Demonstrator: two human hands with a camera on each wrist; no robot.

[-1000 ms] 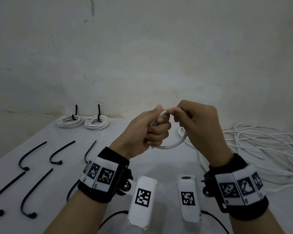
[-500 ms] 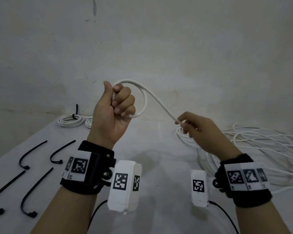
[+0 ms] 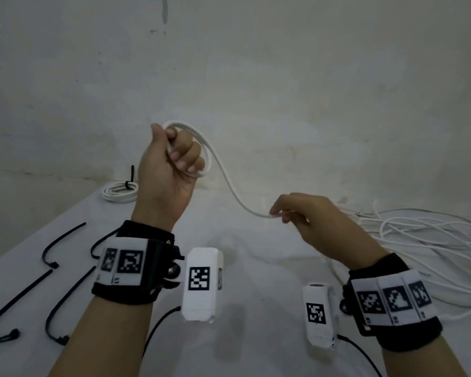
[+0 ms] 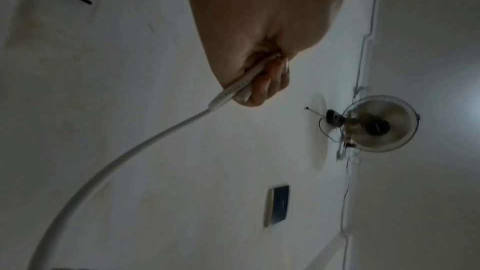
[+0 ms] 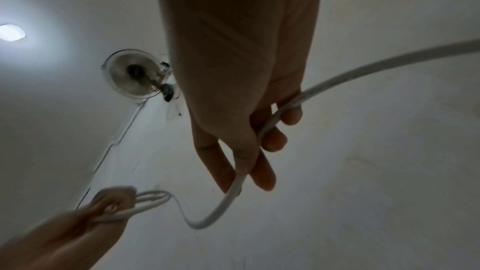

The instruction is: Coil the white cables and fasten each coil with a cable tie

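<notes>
Overhead, left hand [image 3: 169, 170] grips coiled white cable [image 3: 229, 183]; right hand [image 3: 310, 221] pinches it.

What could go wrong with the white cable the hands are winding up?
The right hand holds the white cable only loosely between its fingers, so it could slip out and the small coil in the left hand might spring loose. The cable also runs back into the tangled cable pile on the table, so pulling more could snag or drag that pile.
</notes>
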